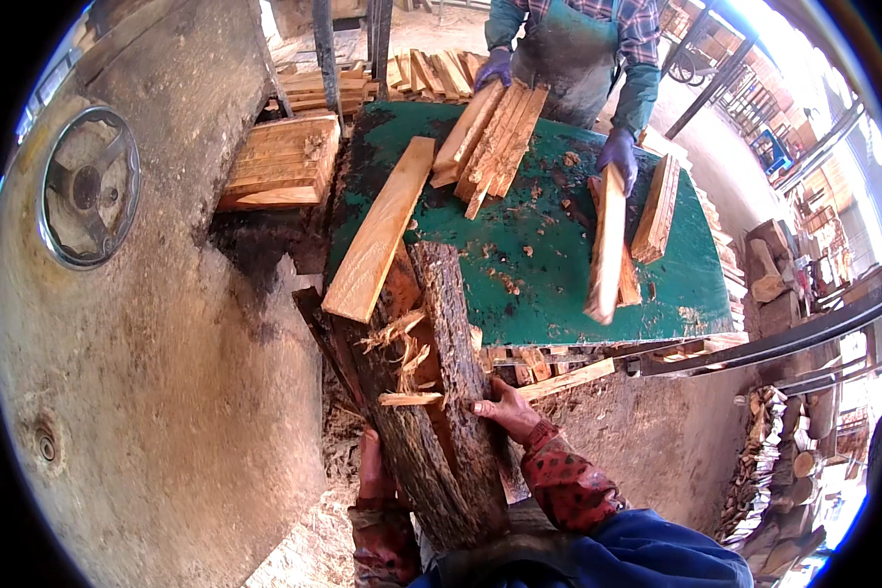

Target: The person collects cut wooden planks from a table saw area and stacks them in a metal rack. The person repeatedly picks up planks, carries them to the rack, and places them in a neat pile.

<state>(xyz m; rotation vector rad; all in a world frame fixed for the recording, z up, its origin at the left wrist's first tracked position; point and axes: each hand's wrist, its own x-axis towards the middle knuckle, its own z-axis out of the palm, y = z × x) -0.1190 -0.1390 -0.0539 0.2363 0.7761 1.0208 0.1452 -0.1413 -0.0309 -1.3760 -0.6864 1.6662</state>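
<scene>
A long bark-covered slab of log runs from my body up onto the near edge of the green saw table. My left hand presses its lower left side. My right hand grips its right edge, next to splintered wood. A fresh-cut plank lies slanted across the table's left edge. Across the table, a person in purple gloves holds a narrow board upright with one hand and touches a bundle of cut boards with the other.
The large dusty saw housing with a metal handwheel fills the left. Stacked planks sit behind the table. Offcuts lie under the table edge. Log rounds and firewood pile up on the right.
</scene>
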